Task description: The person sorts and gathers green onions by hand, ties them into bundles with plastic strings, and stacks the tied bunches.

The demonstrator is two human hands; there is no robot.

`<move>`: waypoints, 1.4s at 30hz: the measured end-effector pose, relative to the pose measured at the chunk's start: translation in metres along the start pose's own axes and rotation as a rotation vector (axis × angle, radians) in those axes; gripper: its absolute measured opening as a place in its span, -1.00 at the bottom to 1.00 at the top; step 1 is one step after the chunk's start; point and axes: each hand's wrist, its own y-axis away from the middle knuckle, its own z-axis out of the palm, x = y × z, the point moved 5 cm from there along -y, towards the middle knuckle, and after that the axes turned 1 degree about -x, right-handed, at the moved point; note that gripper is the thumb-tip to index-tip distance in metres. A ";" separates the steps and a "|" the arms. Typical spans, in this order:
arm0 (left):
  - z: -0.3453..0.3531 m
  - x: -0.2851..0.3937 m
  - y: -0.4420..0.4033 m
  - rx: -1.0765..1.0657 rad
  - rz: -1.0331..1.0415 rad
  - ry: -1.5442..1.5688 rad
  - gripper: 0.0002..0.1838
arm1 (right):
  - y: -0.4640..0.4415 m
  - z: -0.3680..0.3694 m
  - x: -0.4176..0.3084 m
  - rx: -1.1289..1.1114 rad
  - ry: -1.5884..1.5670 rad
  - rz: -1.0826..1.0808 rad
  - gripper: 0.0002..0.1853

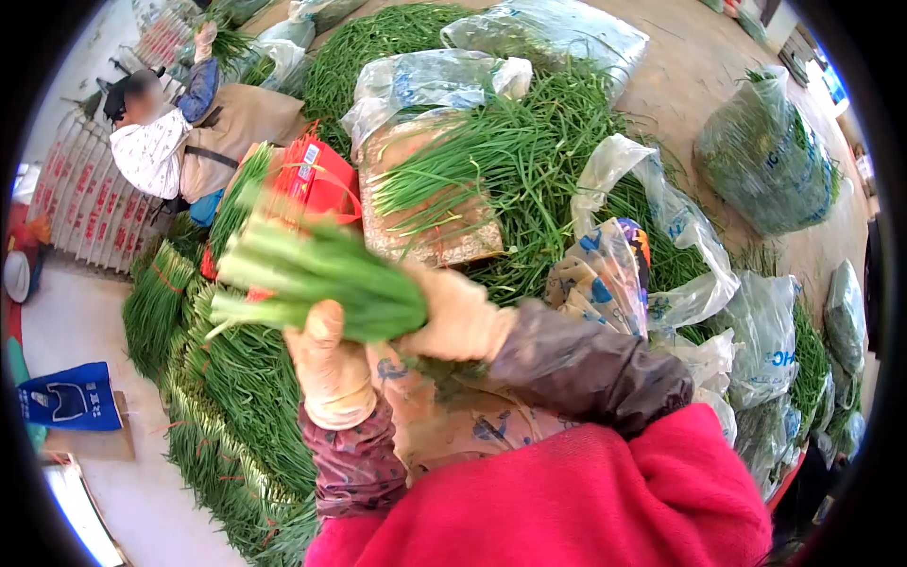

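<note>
A thick bunch of garlic chives [321, 274], smeared by motion, is held between both gloved hands, its pale stem ends pointing left. My left hand [331, 369], in a cream glove, grips it from below with the thumb up against the stems. From the right, my right hand [458, 317] is closed round the leafy end, its fingers partly hidden. Just beyond the bunch, loose chives [435, 184] lie across a worn board [472, 241]. A red box [326, 180] with red ties stands left of the board.
Tied chive bundles [246, 387] are stacked at left. A large chive heap [548, 142] spreads behind the board, with plastic bags [666, 217] at right. A filled bag [770, 161] stands on the floor. Another person [189, 132] handles greens at upper left. A blue bag [71, 392] lies far left.
</note>
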 end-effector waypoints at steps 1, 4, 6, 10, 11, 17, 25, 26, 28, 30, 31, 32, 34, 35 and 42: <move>-0.014 -0.015 -0.006 -0.080 -0.015 0.033 -0.16 | -0.005 -0.014 0.012 0.045 -0.011 0.033 -0.28; -0.035 -0.081 -0.019 -0.005 -0.247 -0.305 -0.32 | -0.010 -0.067 0.054 0.353 -0.418 0.076 -0.42; -0.083 -0.165 -0.015 -0.091 -0.488 -0.549 -0.41 | 0.000 -0.104 0.074 0.492 -0.478 0.099 -0.57; -0.087 -0.249 -0.021 -0.406 -0.509 -1.418 -0.40 | 0.017 -0.140 0.112 0.655 -0.667 0.081 -0.44; -0.082 -0.264 -0.027 -0.467 -0.501 -1.527 -0.38 | 0.019 -0.142 0.122 0.685 -0.680 0.069 -0.43; -0.085 -0.343 -0.075 -0.707 -0.620 -1.810 -0.23 | 0.017 -0.144 0.159 0.730 -0.813 0.099 -0.38; -0.062 -0.381 -0.009 -1.161 -0.756 -1.779 -0.83 | 0.009 -0.147 0.191 0.659 -0.761 0.235 -0.38; -0.073 -0.384 0.034 -1.292 -0.961 -1.560 -0.78 | 0.007 -0.146 0.193 0.633 -0.751 0.254 -0.39; -0.076 -0.360 0.067 -1.495 -1.143 -1.414 -0.70 | 0.006 -0.141 0.195 0.625 -0.753 0.282 -0.40; -0.048 -0.322 0.052 -1.375 -1.330 -1.397 -0.62 | 0.003 -0.135 0.201 0.642 -0.740 0.262 -0.43; -0.051 -0.331 0.052 -1.595 -1.076 -1.419 -0.58 | 0.002 -0.136 0.201 0.643 -0.730 0.256 -0.43; -0.048 -0.323 0.033 -1.352 -0.936 -1.414 -0.57 | 0.003 -0.134 0.202 0.619 -0.729 0.321 -0.40; -0.046 -0.313 -0.011 -0.915 -0.700 -1.390 -0.55 | 0.002 -0.130 0.201 0.605 -0.728 0.383 -0.38; -0.046 -0.314 -0.035 -0.718 -0.600 -1.379 -0.55 | 0.001 -0.128 0.200 0.604 -0.724 0.380 -0.38; -0.012 -0.419 -0.082 -0.246 -1.056 -0.346 -0.20 | -0.004 -0.125 0.185 0.580 -0.692 0.423 -0.65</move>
